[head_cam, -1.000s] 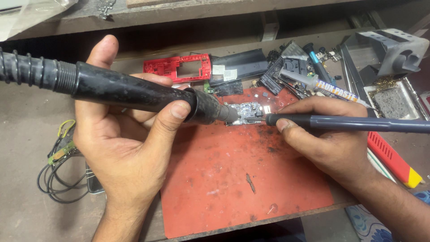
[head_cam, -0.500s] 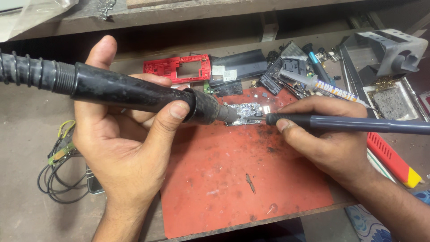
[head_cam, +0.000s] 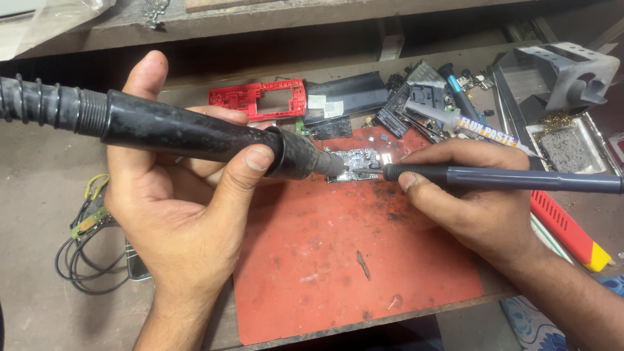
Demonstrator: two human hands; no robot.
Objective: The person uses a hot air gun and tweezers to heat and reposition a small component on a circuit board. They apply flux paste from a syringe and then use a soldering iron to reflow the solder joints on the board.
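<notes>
My left hand point(head_cam: 185, 208) grips a thick black hot-air wand point(head_cam: 195, 133) with a ribbed hose running off the left edge. Its nozzle points right at a small silvery circuit board point(head_cam: 356, 161) lying at the top edge of a red work mat point(head_cam: 351, 260). My right hand point(head_cam: 474, 195) holds a slim dark pen-shaped tool point(head_cam: 507, 179) like a pencil. The tool's fine tip touches the board's right side, just in front of the nozzle.
Behind the mat lie a red plastic phone frame point(head_cam: 260, 99), black phone parts point(head_cam: 344, 97) and a syringe of paste point(head_cam: 468, 123). A grey metal stand and tray point(head_cam: 559, 84) sit at the right, a red and yellow tool point(head_cam: 569, 231) by my right wrist, coiled wires point(head_cam: 84, 253) at the left.
</notes>
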